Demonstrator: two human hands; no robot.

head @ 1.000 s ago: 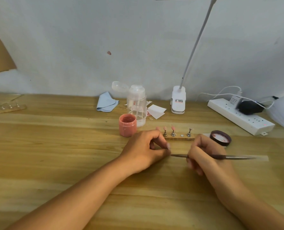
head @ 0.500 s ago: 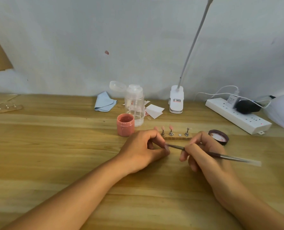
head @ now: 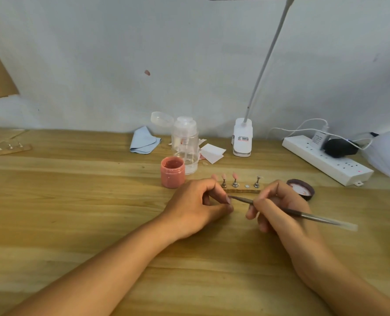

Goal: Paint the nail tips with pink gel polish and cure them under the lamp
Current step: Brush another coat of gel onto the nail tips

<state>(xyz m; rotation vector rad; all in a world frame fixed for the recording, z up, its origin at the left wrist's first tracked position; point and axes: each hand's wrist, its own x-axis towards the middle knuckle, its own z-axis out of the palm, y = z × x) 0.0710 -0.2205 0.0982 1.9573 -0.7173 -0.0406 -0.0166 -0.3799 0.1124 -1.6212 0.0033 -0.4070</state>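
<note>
The right hand [head: 278,208] is gripping a slim brush [head: 314,216] like a pen, fingers curled round the shaft, with the clear handle end sticking out to the right. The bristle end is pointing left and reaching the fingertips of the left hand [head: 196,206]. That hand is resting on the worktop [head: 75,201] with its fingers curled in and thumb and forefinger brought together. Whatever may be pinched there is hidden, so its hold cannot be told.

Just beyond both hands, a wooden stand [head: 241,190] is lying on the worktop and carrying small metal holders. Two pink nail tips [head: 223,176] are standing upright on its left part. The open jar of pink gel [head: 172,172] is sitting just left of the stand, and its dark lid [head: 301,189] is lying upturned to the right.

Farther back, a clear pump bottle [head: 186,144], a folded blue cloth [head: 143,140] and white paper squares [head: 212,152] are lying near the pale wall [head: 121,53]. A white clip lamp [head: 243,140] is standing there too, its thin arm rising out of view. A white power strip [head: 326,163] with plugs in it is running along the far right, and a second stand [head: 7,148] is lying at the far left.

The lamp base is bearing a label, but its print is too small to read.
</note>
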